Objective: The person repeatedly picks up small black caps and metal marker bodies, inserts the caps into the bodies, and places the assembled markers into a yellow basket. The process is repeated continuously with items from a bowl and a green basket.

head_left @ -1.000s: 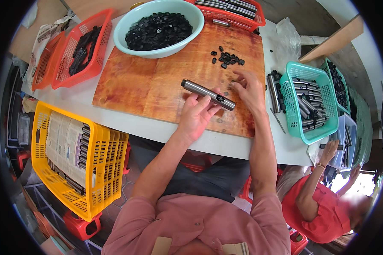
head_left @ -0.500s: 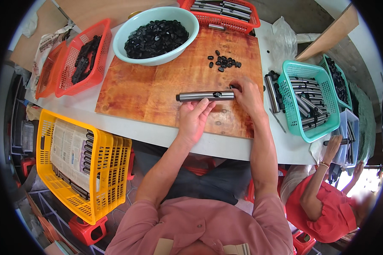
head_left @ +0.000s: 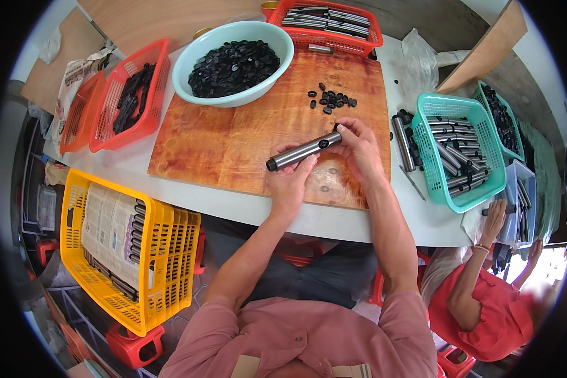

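Note:
A steel tube (head_left: 299, 153) with black ends and a dark oval opening in its side is held over the wooden board, tilted with its right end farther away. My left hand (head_left: 288, 189) is closed round its left half from beneath, thumb along the near side. My right hand (head_left: 359, 150) is closed at the right end, its fingertips pinching a small black plug (head_left: 336, 127) there; the fingers partly hide how it sits against the tube. Beyond my hands, several loose black oval pieces (head_left: 329, 99) lie on the board.
A pale blue basin (head_left: 181, 66) of black pieces stands at the far left of the board (head_left: 201, 148). Red baskets (head_left: 101, 120) stand left and far. A green basket (head_left: 435, 157) of tubes is on the right. A yellow crate (head_left: 138, 252) is lower left; a person in red sits right.
The tube has gone from nearly level to tilted, its left end nearer me and its right end farther. My left hand has shifted its grip, and my right hand stays at the right end.

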`<state>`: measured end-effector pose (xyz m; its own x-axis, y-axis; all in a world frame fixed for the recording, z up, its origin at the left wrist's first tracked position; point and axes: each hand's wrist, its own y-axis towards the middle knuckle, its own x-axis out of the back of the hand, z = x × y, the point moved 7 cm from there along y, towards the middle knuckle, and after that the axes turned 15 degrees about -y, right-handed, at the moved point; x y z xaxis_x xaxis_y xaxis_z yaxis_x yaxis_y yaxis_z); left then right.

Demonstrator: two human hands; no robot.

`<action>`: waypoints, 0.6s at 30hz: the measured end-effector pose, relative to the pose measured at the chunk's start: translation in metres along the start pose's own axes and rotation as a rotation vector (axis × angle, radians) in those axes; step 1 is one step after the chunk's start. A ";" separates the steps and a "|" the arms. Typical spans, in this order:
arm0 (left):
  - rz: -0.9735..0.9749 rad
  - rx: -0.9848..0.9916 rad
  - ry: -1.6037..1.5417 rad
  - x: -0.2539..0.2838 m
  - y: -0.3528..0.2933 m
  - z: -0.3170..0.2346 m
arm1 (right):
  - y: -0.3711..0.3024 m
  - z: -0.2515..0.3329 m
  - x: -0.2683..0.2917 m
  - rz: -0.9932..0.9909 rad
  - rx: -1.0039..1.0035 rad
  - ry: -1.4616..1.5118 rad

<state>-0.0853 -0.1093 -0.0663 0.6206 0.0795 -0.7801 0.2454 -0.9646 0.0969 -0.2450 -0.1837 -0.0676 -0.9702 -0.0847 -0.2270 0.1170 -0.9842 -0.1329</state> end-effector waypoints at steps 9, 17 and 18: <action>0.309 0.240 0.363 -0.007 -0.011 -0.005 | 0.001 -0.004 0.009 -0.067 -0.004 -0.159; 0.186 0.767 -0.044 -0.005 -0.024 0.012 | -0.008 0.011 0.004 -0.193 0.152 -0.427; 0.190 0.766 -0.044 -0.008 -0.025 0.014 | -0.011 0.012 -0.001 -0.199 0.152 -0.414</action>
<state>-0.1063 -0.0892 -0.0712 0.5661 -0.0990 -0.8183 -0.4532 -0.8666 -0.2087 -0.2481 -0.1749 -0.0540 -0.9772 0.0834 0.1954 -0.0821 -0.9965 0.0151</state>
